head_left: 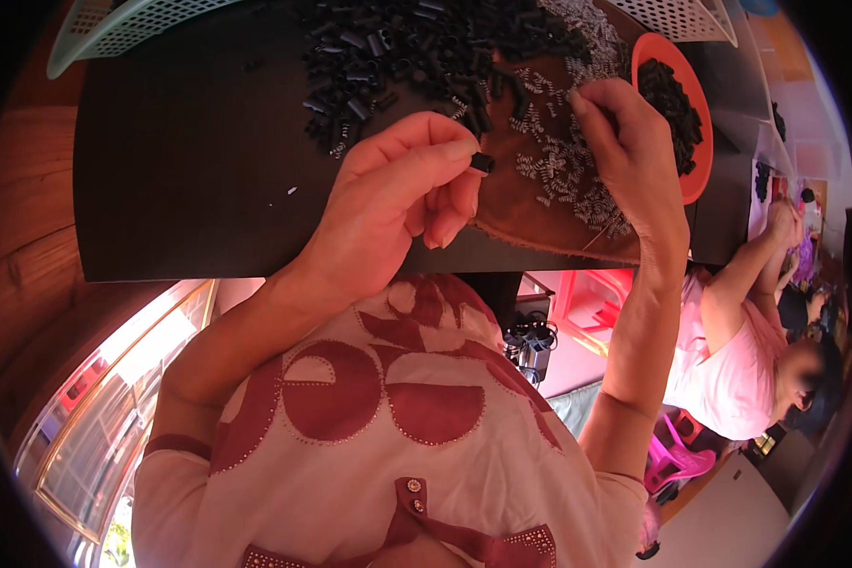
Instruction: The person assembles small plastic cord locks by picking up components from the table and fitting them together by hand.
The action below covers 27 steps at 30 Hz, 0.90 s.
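Observation:
My left hand (388,194) is raised over the dark table, its thumb and forefinger pinching a short black plastic tube (482,163). The other fingers curl loosely below it. To the right, my right hand (631,142) is above the small metal springs (563,166), thumb and forefinger brought together at the tips. Whatever lies between those tips is too small to make out. Beyond my left hand spreads a heap of black plastic tubes (379,57). The springs lie scattered on a brown cloth or mat (511,213).
An orange bowl (646,55) of black pieces stands right of my right hand. A green perforated basket (114,43) is at the far left, a white one (677,19) at the far right. Another person in a pink top (729,374) sits to the right, near a pink plastic chair (677,454).

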### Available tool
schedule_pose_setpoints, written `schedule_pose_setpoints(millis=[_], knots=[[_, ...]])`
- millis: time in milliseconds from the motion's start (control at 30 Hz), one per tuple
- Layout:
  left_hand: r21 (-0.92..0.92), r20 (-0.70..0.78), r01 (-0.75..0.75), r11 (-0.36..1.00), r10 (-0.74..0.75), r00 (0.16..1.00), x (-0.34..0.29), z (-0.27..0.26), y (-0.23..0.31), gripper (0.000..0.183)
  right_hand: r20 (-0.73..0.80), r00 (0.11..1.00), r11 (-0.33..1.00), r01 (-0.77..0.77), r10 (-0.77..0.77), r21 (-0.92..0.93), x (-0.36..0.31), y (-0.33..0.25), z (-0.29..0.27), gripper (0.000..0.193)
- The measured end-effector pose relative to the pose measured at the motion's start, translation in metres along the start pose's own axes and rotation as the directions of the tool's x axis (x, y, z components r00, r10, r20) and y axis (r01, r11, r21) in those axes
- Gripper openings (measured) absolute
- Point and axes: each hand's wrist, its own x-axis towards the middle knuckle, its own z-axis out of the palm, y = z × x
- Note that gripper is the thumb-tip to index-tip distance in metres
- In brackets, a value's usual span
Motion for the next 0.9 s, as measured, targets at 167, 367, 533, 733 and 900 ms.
schedule_pose_setpoints(millis=[167,367,533,733,900], knots=[[-0.053,-0.016,0.008,0.999,-0.009,1.0,0.001,0.0,-0.001,0.018,0.146,0.983,0.933,-0.152,0.109,0.325,-0.015,-0.037,-0.005,0.011],[-0.081,0.033,0.026,0.996,-0.023,0.999,0.002,-0.001,-0.005,0.018,0.183,0.981,0.821,-0.047,-0.071,0.569,-0.022,-0.058,0.005,0.012],[-0.065,0.025,0.02,0.998,-0.018,1.0,0.001,0.0,-0.005,0.019,0.169,0.983,0.831,-0.034,-0.073,0.556,-0.021,-0.06,0.01,0.014],[-0.074,-0.022,0.039,0.996,-0.041,0.999,-0.002,0.002,-0.005,0.02,0.177,0.984,0.818,-0.077,-0.03,0.569,-0.027,-0.064,0.018,0.016],[-0.052,-0.009,0.053,0.997,-0.053,0.999,-0.006,0.002,-0.003,0.02,0.133,0.988,0.897,0.016,-0.083,0.441,-0.028,-0.066,0.022,0.017]])
